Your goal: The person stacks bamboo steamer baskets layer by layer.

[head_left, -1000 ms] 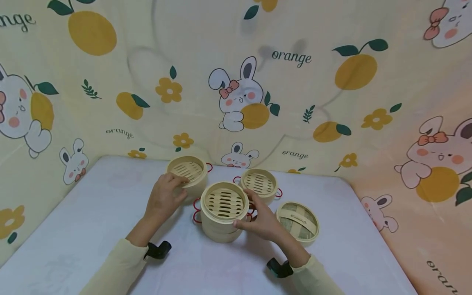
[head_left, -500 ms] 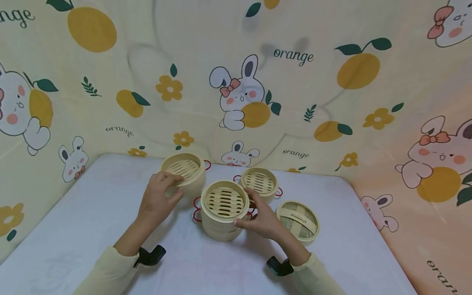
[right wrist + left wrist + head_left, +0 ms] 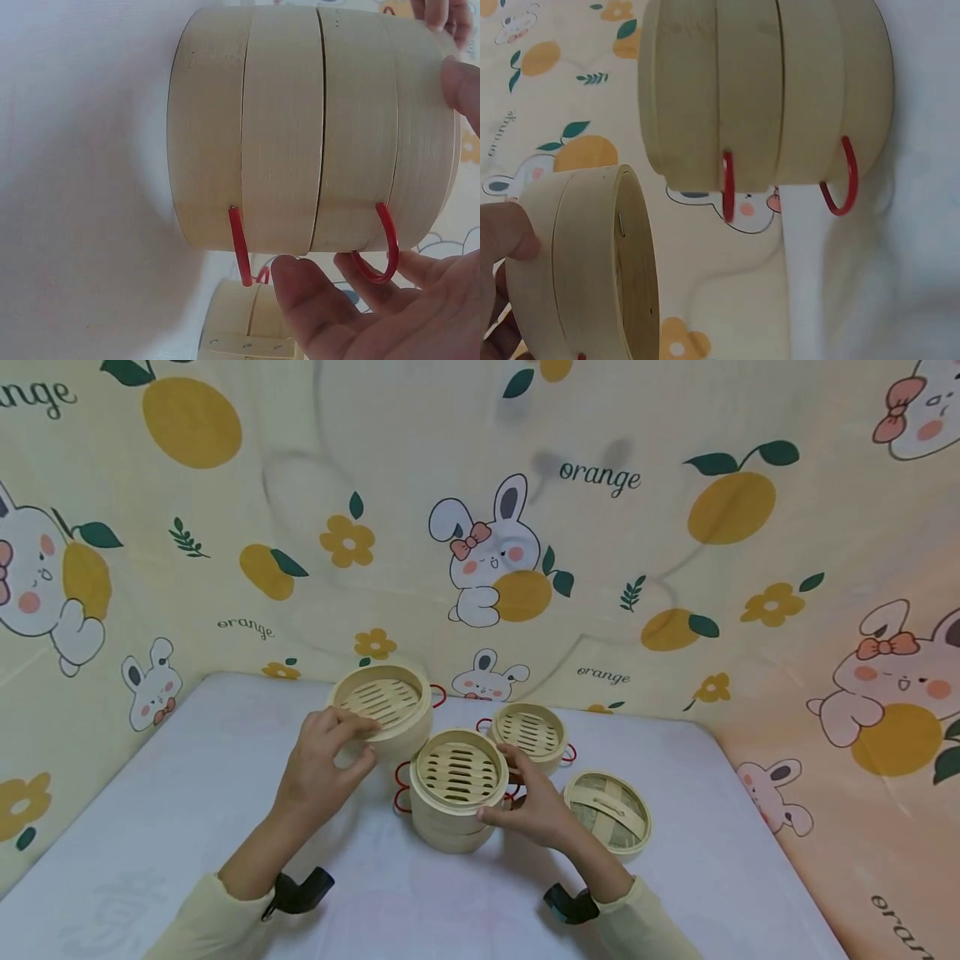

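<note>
My left hand grips the near left side of a round bamboo steamer basket, thumb outside and fingers over the rim. This basket, with a slatted floor and red loop handles, is raised behind and left of a two-tier steamer stack. In the left wrist view the held basket shows its hollow underside. My right hand holds the upper tier of the stack from the right, thumb at the front and fingers behind the rim. The right wrist view shows the stacked tiers upright with red handles roughly lined up.
Behind the stack to the right stands another small steamer basket with red handles. A round woven bamboo lid with a strap handle lies right of my right hand. The white table meets a printed cloth backdrop at its far edge.
My left hand has drawn a little left, and the basket in it has risen and tilted slightly. The right hand and the stack have stayed put.
</note>
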The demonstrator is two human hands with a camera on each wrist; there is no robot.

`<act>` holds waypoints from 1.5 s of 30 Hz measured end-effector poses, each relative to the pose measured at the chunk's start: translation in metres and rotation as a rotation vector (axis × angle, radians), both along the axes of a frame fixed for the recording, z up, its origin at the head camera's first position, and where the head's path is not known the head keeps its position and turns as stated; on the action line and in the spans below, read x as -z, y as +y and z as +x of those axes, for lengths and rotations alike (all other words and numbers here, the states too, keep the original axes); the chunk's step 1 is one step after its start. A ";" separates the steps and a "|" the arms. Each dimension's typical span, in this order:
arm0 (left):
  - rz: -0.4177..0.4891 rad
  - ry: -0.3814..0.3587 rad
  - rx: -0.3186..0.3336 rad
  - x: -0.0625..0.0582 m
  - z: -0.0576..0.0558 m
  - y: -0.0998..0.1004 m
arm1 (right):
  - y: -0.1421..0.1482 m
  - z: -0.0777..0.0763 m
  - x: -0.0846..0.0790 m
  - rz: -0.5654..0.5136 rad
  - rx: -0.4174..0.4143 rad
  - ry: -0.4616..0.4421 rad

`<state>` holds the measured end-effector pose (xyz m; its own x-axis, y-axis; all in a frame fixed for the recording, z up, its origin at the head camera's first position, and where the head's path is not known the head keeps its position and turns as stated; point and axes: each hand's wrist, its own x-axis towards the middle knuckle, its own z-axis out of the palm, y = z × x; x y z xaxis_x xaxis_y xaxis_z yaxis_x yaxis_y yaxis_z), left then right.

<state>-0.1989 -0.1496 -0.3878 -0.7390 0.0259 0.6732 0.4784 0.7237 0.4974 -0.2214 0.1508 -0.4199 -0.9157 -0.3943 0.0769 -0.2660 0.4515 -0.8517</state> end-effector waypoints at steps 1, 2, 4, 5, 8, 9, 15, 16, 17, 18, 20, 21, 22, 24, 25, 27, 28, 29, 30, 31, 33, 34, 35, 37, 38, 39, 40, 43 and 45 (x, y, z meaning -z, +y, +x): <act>-0.003 0.003 0.002 -0.001 0.001 0.001 | 0.000 0.000 0.000 -0.002 0.001 0.001; -0.006 0.007 0.005 -0.003 0.002 0.002 | 0.000 0.000 0.000 -0.004 0.001 0.003; -0.007 0.014 0.015 -0.005 0.004 0.003 | 0.000 0.001 0.000 -0.006 0.003 0.012; -0.006 0.020 0.021 -0.005 0.005 0.004 | 0.001 0.000 0.000 -0.007 0.005 0.013; 0.009 0.039 0.049 -0.007 0.006 0.005 | 0.001 0.000 0.001 -0.001 0.002 0.020; 0.017 0.045 0.062 -0.007 0.007 0.006 | 0.002 -0.001 0.002 0.000 -0.003 0.024; 0.006 0.065 0.142 -0.007 0.010 0.011 | 0.003 -0.001 0.003 0.009 -0.019 0.024; -0.006 0.064 0.152 -0.008 0.011 0.012 | 0.003 -0.001 0.004 0.013 -0.018 0.022; -0.020 0.061 0.158 -0.008 0.012 0.014 | 0.004 -0.001 0.004 0.016 -0.013 0.015; -0.031 0.057 0.164 -0.008 0.013 0.016 | 0.004 -0.001 0.004 0.017 -0.012 0.014; -0.048 0.051 0.176 -0.008 0.014 0.019 | 0.005 -0.001 0.005 0.018 -0.013 0.013; -0.053 0.049 0.182 -0.008 0.015 0.020 | 0.005 -0.001 0.005 0.017 -0.015 0.015; -0.056 0.046 0.187 -0.008 0.016 0.022 | 0.005 -0.001 0.005 0.014 -0.017 0.016; -0.059 0.047 0.196 -0.008 0.017 0.024 | 0.005 -0.001 0.006 0.008 -0.015 0.015; -0.061 0.050 0.201 -0.008 0.017 0.025 | 0.005 -0.002 0.006 0.006 -0.016 0.017; -0.068 0.056 0.210 -0.009 0.018 0.028 | 0.006 -0.002 0.006 0.003 -0.010 0.011; -0.071 0.059 0.215 -0.009 0.018 0.029 | 0.006 -0.002 0.007 0.000 -0.008 0.007; -0.073 0.059 0.222 -0.009 0.018 0.030 | 0.006 -0.002 0.007 -0.003 -0.005 0.003; -0.076 0.060 0.230 -0.009 0.018 0.031 | 0.006 -0.003 0.007 -0.005 -0.004 0.000; -0.078 0.057 0.237 -0.010 0.019 0.032 | 0.006 -0.003 0.007 -0.011 -0.005 -0.001; -0.082 0.053 0.251 -0.010 0.019 0.034 | 0.006 -0.003 0.007 -0.021 -0.010 -0.002; -0.082 0.051 0.258 -0.010 0.020 0.035 | 0.007 -0.003 0.007 -0.027 -0.014 -0.001; -0.084 0.053 0.264 -0.011 0.020 0.036 | 0.007 -0.003 0.007 -0.031 -0.017 0.000; -0.090 0.069 0.272 -0.011 0.020 0.037 | 0.007 -0.003 0.007 -0.036 -0.020 0.003; -0.091 0.079 0.278 -0.011 0.020 0.038 | 0.007 -0.003 0.006 -0.036 -0.020 0.005; -0.091 0.089 0.283 -0.010 0.020 0.039 | 0.007 -0.003 0.006 -0.036 -0.020 0.008; -0.092 0.099 0.288 -0.010 0.019 0.040 | 0.007 -0.004 0.006 -0.033 -0.016 0.008; -0.092 0.116 0.300 -0.009 0.019 0.042 | 0.007 -0.003 0.005 -0.028 -0.009 0.010; -0.093 0.114 0.303 -0.008 0.018 0.043 | 0.007 -0.003 0.004 -0.024 -0.006 0.007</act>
